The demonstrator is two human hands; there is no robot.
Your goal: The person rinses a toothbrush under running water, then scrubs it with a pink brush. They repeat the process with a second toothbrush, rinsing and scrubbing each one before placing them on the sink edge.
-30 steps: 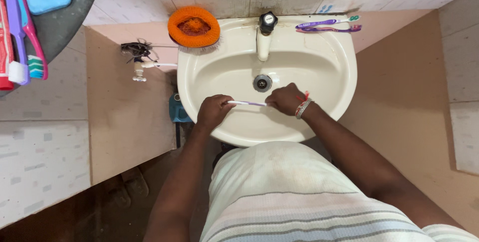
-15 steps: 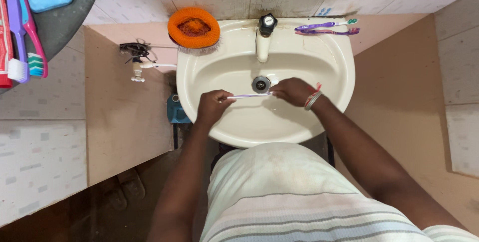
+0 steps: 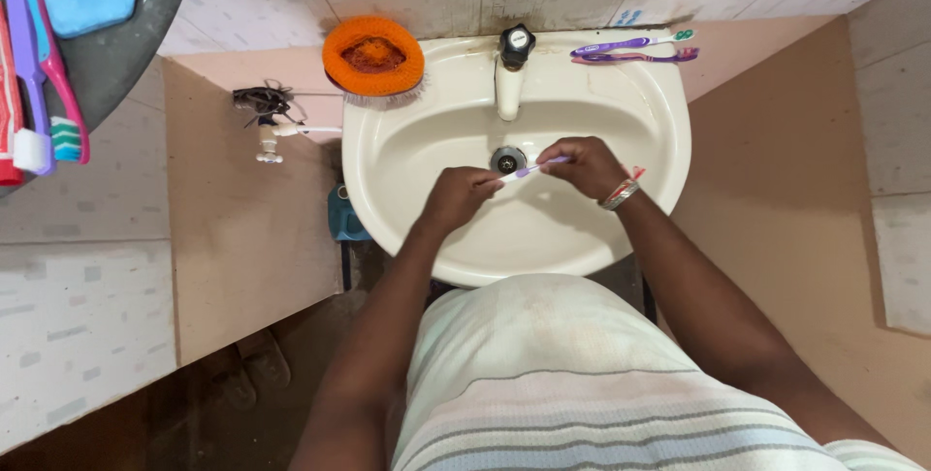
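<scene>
Over the cream washbasin (image 3: 650, 170) both my hands grip one purple-and-white toothbrush (image 3: 525, 171), held level just in front of the drain (image 3: 507, 159). My left hand (image 3: 458, 194) is closed around its left end. My right hand (image 3: 582, 162), with bands at the wrist, pinches the right end. The brush head is hidden inside my fingers. The tap (image 3: 512, 68) with a black knob stands behind the drain.
Two more toothbrushes (image 3: 635, 49) lie on the basin's back right rim. An orange knitted scrubber (image 3: 373, 55) sits on the back left rim. A wall tap (image 3: 272, 129) sticks out at the left. A round shelf (image 3: 136, 15) at top left carries a blue soap, toothbrushes and a tube.
Both hands have moved up and toward the drain with the toothbrush. My left hand slid right, so the hands are closer together and less of the handle shows.
</scene>
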